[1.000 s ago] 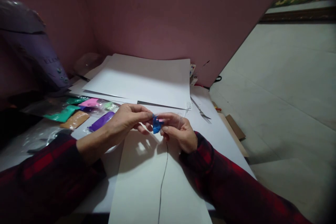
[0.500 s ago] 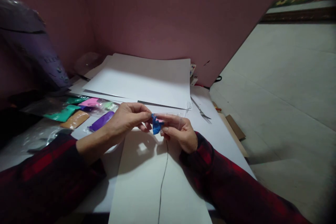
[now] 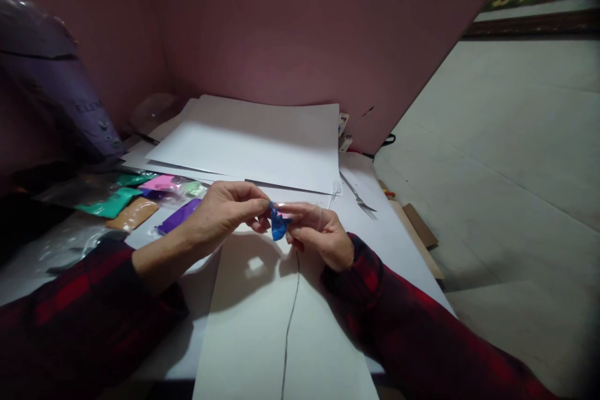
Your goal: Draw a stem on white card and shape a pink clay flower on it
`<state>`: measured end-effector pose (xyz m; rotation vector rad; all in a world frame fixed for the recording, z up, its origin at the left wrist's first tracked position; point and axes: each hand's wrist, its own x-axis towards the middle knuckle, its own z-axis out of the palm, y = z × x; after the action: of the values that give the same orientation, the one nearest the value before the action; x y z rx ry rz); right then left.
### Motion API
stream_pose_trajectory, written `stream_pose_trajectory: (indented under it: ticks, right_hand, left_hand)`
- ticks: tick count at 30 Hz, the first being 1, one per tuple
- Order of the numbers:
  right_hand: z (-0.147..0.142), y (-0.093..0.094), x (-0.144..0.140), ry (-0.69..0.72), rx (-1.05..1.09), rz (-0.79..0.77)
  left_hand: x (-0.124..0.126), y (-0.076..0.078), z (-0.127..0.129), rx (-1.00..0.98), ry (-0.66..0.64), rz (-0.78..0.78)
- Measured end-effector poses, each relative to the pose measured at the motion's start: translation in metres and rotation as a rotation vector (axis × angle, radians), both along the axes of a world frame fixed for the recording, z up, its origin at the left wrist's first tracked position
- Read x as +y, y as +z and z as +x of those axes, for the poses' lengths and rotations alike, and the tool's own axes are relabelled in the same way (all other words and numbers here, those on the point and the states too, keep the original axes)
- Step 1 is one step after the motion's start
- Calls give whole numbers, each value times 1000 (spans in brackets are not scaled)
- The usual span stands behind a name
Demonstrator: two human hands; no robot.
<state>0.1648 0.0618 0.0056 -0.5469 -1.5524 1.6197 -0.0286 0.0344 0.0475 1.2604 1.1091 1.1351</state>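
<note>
A small lump of blue modelling clay [image 3: 279, 227] is held up between my two hands over a white sheet [image 3: 248, 337]. My left hand [image 3: 220, 212] pinches its upper left edge between thumb and forefinger. From the other side, my right hand [image 3: 325, 234] grips the lump with thumb and fingers. Clear plastic shows around the right fingers, though its shape is hard to make out. On the sheet below, a dark drawn line [image 3: 290, 319] runs from under my hands down to the near edge.
Clay packets, among them purple [image 3: 178, 215], green [image 3: 107, 202], orange [image 3: 133, 214] and pink [image 3: 160, 182], lie at the left. Large white papers [image 3: 262, 137] lie behind my hands. A fork [image 3: 360, 199] rests at the right. A purple bag-like thing [image 3: 79, 100] stands at the back left.
The blue clay is stretched slightly at its top, near my left fingertips. Both hands keep nearly the same grip and place.
</note>
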Motion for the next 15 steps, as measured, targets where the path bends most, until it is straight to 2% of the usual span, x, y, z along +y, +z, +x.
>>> stream_pose_trajectory:
  ticks: [5,10,15]
  right_hand:
    - [-1,3,-2,23,-19,7]
    - [-2,3,-3,-71,1,17]
    - [0,2,-2,-4,-19,5]
  left_hand:
    - [-2,2,1,2,6,15]
    - [-1,3,1,4,38,6]
    - [-2,3,1,10,25,4]
